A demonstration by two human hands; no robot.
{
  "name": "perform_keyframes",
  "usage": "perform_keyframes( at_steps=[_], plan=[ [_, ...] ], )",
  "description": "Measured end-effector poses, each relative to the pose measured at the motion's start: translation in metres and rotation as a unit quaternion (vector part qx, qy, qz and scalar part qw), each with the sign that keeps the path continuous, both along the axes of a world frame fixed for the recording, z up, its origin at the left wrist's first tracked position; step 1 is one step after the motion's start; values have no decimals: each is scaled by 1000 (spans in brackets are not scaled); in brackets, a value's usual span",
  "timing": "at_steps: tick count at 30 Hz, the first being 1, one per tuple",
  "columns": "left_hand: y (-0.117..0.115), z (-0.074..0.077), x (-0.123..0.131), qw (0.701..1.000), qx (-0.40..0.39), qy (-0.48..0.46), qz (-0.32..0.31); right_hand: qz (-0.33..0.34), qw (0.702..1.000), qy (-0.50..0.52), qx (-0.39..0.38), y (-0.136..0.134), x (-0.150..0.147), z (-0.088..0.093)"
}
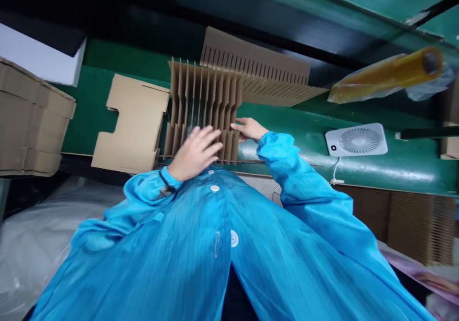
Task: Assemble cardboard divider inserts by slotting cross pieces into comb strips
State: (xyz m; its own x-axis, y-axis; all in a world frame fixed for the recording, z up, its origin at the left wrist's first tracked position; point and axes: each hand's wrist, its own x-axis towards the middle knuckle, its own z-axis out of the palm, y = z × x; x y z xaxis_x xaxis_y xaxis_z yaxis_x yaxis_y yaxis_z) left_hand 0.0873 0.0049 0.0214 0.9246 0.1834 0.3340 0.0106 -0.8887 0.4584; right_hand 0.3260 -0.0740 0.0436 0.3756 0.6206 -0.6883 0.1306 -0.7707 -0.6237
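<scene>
The left hand [195, 153] is open, with fingers spread, and it lies on the front of a corrugated cardboard divider grid [204, 105]. It is not clenched. The right hand [249, 128] touches the right end of the same grid with its fingers, but I cannot tell if it really grasps it. So the grid stands between both hands, on a green surface [304, 120], and it has many narrow slots. Just behind it, away from the hands, lies a long slotted cardboard strip [254, 67]. Beside the left hand is a flat die-cut cardboard sheet [131, 125], and further left are stacked cardboard cartons [28, 120]. Further from the right hand are a small white fan [356, 139] and a yellow roll [387, 74] in plastic.
</scene>
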Motion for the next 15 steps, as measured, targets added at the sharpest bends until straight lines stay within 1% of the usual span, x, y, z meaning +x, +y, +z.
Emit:
perform_keyframes(
  at_steps=[1, 2, 3, 5, 6, 7, 9, 10, 12, 13, 14, 15],
  plan=[
    [14, 0, -19, 997, -9, -10, 76, -14, 1000, -3, -7, -5, 3, 3],
    [28, -3, -41, 985, -16, -20, 169, -32, 999, -4, -8, -10, 6, 6],
    [41, -7, -67, 964, -17, -34, 262, -50, 999, -3, -1, -17, 8, 9],
    [57, -18, -119, 906, -9, -45, 420, -78, 997, 5, 22, -31, 13, 16],
    [59, -25, -142, 873, -17, -37, 486, -85, 996, 7, 35, -38, 14, 18],
    [59, -33, -161, 843, -32, -25, 536, -89, 995, 9, 45, -44, 15, 19],
    [52, -49, -187, 788, -82, 6, 610, -85, 995, 16, 57, -54, 14, 19],
    [48, -57, -193, 763, -113, 18, 636, -80, 995, 22, 61, -57, 13, 18],
    [44, -71, -196, 717, -185, 22, 672, -67, 995, 35, 67, -59, 9, 14],
    [44, -77, -196, 700, -225, 12, 678, -60, 995, 38, 69, -59, 7, 12],
    [45, -81, -196, 689, -261, -5, 676, -55, 995, 38, 73, -58, 6, 11],
    [47, -85, -196, 686, -289, -25, 668, -50, 995, 34, 78, -57, 4, 10]
  ],
)
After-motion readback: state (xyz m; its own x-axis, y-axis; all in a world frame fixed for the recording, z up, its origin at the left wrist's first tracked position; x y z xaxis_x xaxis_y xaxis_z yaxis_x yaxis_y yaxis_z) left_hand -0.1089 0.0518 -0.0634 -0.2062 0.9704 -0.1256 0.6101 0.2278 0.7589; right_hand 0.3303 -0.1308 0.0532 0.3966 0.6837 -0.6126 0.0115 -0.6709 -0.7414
